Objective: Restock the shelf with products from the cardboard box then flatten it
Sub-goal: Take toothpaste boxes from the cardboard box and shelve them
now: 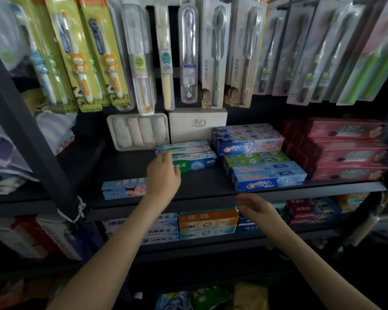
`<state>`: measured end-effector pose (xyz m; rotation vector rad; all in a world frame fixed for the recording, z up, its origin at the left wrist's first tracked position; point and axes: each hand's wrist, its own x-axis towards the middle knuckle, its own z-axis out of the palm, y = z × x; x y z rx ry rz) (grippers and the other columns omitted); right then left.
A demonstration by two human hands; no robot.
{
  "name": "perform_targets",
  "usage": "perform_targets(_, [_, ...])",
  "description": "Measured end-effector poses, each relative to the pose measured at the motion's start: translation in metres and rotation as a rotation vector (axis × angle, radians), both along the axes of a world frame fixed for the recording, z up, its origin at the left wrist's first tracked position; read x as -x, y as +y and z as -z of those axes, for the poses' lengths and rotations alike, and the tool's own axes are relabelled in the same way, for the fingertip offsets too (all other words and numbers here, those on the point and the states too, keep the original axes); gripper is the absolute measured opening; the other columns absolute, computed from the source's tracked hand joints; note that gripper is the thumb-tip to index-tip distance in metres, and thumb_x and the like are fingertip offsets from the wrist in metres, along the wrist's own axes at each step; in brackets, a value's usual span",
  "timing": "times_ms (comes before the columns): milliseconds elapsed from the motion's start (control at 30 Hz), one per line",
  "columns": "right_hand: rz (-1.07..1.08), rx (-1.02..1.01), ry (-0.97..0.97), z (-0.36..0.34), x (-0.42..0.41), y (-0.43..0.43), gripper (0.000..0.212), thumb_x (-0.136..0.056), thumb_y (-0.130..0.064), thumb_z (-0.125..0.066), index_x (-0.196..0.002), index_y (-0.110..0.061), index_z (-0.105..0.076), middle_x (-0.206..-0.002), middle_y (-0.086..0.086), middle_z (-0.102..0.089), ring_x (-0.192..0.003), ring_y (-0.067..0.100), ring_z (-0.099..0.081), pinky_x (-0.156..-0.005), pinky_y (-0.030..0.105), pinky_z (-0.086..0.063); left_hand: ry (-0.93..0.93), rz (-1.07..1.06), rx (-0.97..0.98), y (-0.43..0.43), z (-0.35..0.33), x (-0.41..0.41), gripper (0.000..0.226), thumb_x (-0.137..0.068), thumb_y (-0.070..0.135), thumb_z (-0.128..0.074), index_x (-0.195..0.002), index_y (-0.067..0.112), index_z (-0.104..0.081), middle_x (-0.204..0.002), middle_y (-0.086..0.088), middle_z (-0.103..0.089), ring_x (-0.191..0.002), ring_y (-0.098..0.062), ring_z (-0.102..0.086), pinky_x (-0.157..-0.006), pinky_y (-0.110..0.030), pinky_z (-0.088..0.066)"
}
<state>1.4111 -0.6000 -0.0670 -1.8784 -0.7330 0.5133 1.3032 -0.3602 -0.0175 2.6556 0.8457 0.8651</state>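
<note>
Left hand (164,174) grip loose, fingertips touching toothpaste boxes (197,163), right hand (255,209) half-curled, holding nothing

Single head cam, close up, facing fwd & slightly down at shelf (211,186) front edge; wide-angle, edges bowed.

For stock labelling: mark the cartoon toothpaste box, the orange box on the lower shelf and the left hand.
cartoon toothpaste box (124,191): head view, centre of front face.
orange box (207,222): head view, centre of front face.
left hand (164,175): head view, back of hand.
</note>
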Motion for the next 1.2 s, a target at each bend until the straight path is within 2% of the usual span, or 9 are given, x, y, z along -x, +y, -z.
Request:
perform_targets(67, [0.024,-0.007,-0.004,0.003,0.001,-0.007,0.022,-0.095,-0.014,-0.055,-0.109,-0.031,-0.058,-0.11,-0.007,-0.064,-0.103,0.008,-0.06,-0.084,0.024,-0.049,-0.087,0.187,0.042,-0.039,0.013,0.006,0.04,-0.093,0.019,-0.054,-0.131,0.007,-0.048,-0.125,-0.01,-0.055,-0.111,-0.025,-0.055,-0.091,-0.036,-0.046])
perform_targets(133, [0.042,0.003,-0.041,0.006,0.002,-0.015,0.021,-0.095,-0.015,-0.055,-0.105,-0.032,-0.059,-0.106,-0.007,-0.064,-0.099,0.008,-0.061,-0.083,0.025,-0.05,-0.046,0.287,0.124,-0.069,0.028,0.006,0.039,-0.096,0.023,-0.051,-0.132,0.011,-0.047,-0.126,-0.005,-0.052,-0.11,-0.018,-0.055,-0.085,-0.033,-0.049])
perform_targets(267, [0.057,0.042,-0.14,0.009,0.008,-0.034,0.015,-0.093,-0.015,-0.058,-0.104,-0.024,-0.061,-0.094,-0.012,-0.063,-0.088,-0.001,-0.059,-0.072,0.006,-0.044,0.057,0.378,0.203,-0.112,0.052,-0.003,0.037,-0.096,0.025,-0.05,-0.132,0.017,-0.047,-0.129,0.0,-0.05,-0.112,-0.016,-0.055,-0.081,-0.029,-0.049])
perform_targets(400, [0.047,0.063,-0.183,0.015,0.01,-0.066,0.013,-0.092,-0.016,-0.06,-0.1,-0.026,-0.06,-0.092,-0.014,-0.063,-0.091,0.003,-0.06,-0.075,0.004,-0.044,0.178,0.455,0.208,-0.154,0.069,-0.009,0.031,-0.096,0.026,-0.051,-0.126,0.018,-0.05,-0.123,-0.001,-0.055,-0.108,-0.018,-0.057,-0.081,-0.033,-0.049])
perform_targets(467, [0.043,0.07,-0.194,0.02,0.01,-0.087,0.013,-0.091,-0.015,-0.061,-0.102,-0.024,-0.061,-0.092,-0.013,-0.063,-0.09,0.002,-0.06,-0.075,0.005,-0.044,0.217,0.487,0.216,-0.178,0.074,-0.011,0.032,-0.096,0.026,-0.051,-0.127,0.018,-0.05,-0.123,0.0,-0.055,-0.11,-0.018,-0.056,-0.081,-0.027,-0.045])
perform_targets(600, [0.036,0.08,-0.198,0.034,0.011,-0.143,0.015,-0.091,-0.013,-0.06,-0.101,-0.023,-0.059,-0.091,-0.013,-0.061,-0.086,-0.002,-0.058,-0.072,0.003,-0.042,0.319,0.517,0.272,-0.239,0.081,-0.014,0.036,-0.098,0.028,-0.048,-0.132,0.017,-0.047,-0.123,0.0,-0.054,-0.099,-0.015,-0.058,-0.076,-0.027,-0.047])
perform_targets(933, [0.127,0.212,-0.124,0.095,0.009,-0.344,0.015,-0.089,-0.015,-0.063,-0.104,-0.016,-0.063,-0.093,-0.005,-0.063,-0.08,0.001,-0.058,-0.069,0.001,-0.04,0.462,0.471,0.407,-0.424,0.139,-0.017,0.03,-0.099,0.032,-0.046,-0.125,0.019,-0.051,-0.12,0.001,-0.053,-0.094,-0.012,-0.059,-0.078,-0.033,-0.053])
perform_targets(1100, [0.212,0.241,-0.027,0.129,0.016,-0.414,0.015,-0.089,-0.016,-0.063,-0.103,-0.019,-0.064,-0.092,-0.004,-0.064,-0.084,0.009,-0.06,-0.076,0.016,-0.047,0.579,0.48,0.464,-0.491,0.172,-0.011,0.031,-0.098,0.034,-0.046,-0.126,0.021,-0.05,-0.123,0.004,-0.053,-0.096,-0.013,-0.059,-0.079,-0.035,-0.053])
perform_targets(1200, [0.249,0.266,0.018,0.151,0.021,-0.442,0.014,-0.09,-0.018,-0.062,-0.104,-0.021,-0.062,-0.091,-0.009,-0.061,-0.084,0.006,-0.058,-0.07,0.008,-0.042,0.634,0.509,0.44,-0.513,0.189,-0.014,0.029,-0.098,0.033,-0.045,-0.124,0.02,-0.05,-0.119,0.002,-0.055,-0.096,-0.015,-0.058,-0.071,-0.028,-0.048])
